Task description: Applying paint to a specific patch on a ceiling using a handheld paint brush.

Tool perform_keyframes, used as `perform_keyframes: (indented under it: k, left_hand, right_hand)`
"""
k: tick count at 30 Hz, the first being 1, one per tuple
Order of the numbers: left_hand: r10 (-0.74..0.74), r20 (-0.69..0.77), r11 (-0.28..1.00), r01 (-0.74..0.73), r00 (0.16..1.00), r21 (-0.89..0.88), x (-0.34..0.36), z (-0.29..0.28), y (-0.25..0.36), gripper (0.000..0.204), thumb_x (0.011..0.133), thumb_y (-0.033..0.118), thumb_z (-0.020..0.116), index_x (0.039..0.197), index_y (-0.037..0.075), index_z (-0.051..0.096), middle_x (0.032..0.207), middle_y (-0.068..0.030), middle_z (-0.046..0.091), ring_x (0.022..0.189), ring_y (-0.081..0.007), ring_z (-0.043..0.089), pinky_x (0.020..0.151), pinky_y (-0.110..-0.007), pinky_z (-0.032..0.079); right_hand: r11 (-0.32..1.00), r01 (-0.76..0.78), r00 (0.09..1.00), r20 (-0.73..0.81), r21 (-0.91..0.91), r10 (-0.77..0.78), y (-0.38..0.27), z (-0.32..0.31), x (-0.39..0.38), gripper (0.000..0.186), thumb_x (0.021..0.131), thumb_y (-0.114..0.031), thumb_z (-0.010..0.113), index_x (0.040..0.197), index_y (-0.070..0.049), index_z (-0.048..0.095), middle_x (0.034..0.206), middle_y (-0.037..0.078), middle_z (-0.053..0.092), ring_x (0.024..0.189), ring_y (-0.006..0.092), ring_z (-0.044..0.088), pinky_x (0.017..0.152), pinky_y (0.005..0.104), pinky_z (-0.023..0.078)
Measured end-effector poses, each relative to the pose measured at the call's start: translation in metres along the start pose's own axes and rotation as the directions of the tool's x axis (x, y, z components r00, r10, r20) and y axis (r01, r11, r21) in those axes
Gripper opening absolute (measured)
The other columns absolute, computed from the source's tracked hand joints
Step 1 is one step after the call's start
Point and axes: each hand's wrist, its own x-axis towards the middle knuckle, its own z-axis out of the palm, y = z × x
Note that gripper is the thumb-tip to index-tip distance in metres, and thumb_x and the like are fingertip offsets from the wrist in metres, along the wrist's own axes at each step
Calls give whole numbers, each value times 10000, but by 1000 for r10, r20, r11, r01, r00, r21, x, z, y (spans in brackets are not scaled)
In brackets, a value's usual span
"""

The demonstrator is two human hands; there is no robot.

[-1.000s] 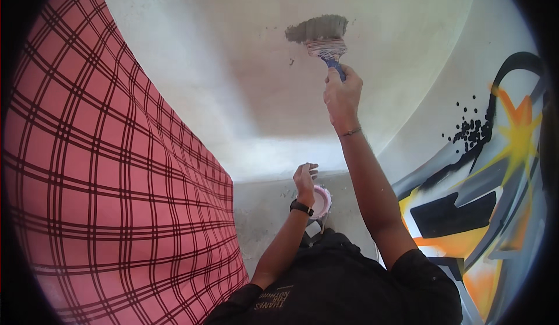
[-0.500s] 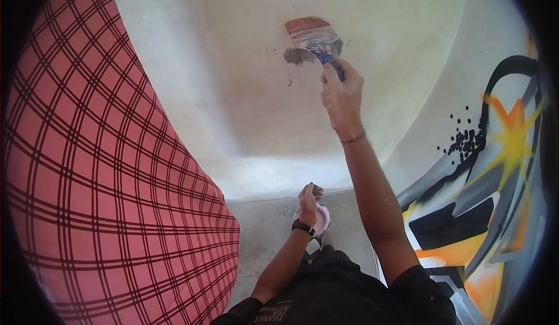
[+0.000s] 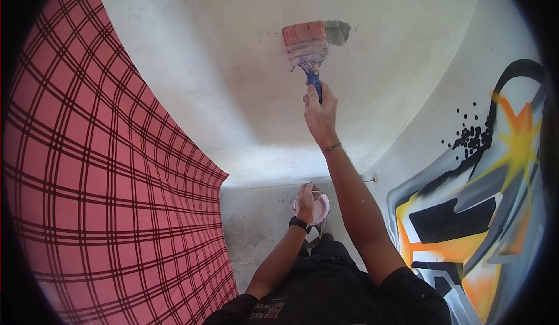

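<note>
My right hand (image 3: 319,112) grips the blue handle of a wide paintbrush (image 3: 304,45), its orange-tinted bristles against the pale wall (image 3: 204,63) beside a rough grey patch (image 3: 336,32). Lower in the view, my left hand (image 3: 304,200) is closed at the handle of a small bucket (image 3: 321,212) holding pale pink material, partly hidden behind that hand and wrist.
Pink checked fabric (image 3: 116,197) fills the left side. A wall with orange, black and grey graffiti (image 3: 451,217) curves along the right, with a small fixture (image 3: 373,179) near its inner edge. Grey floor (image 3: 244,232) lies below the pale wall.
The brush has shifted left and lower, now covering less of the grey patch's right part. My right hand moved with it; my left hand is lower than a second ago, its fingers more curled.
</note>
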Motion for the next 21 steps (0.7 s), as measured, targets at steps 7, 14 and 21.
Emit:
perform_keyframes:
  k: [7,14,21]
  left_hand:
    - [0,-73,995,8,997,102,9,-30,-20,183,965,226,525,917,67,601,806,-52,648,680,-137,592,627,-285,478]
    - [62,-125,997,-58,990,41,1,-17,-9,152,956,190,522,905,72,603,785,-37,633,662,-124,569,611,-263,455]
    - [151,-56,988,-150,987,21,8,8,22,126,963,156,524,920,63,598,761,-29,612,650,-111,543,599,-260,449]
  right_hand:
    - [985,-82,996,-52,-153,74,80,-31,-52,175,1021,-196,503,1028,-40,582,666,-50,453,493,20,376,403,211,302]
    - [947,-246,964,-155,-205,217,86,-50,-82,213,973,-173,521,958,21,607,664,72,562,596,164,530,574,355,433]
    - [940,-335,932,-123,66,341,44,-30,-52,199,964,-202,549,853,-37,541,641,-18,484,438,53,406,366,241,312]
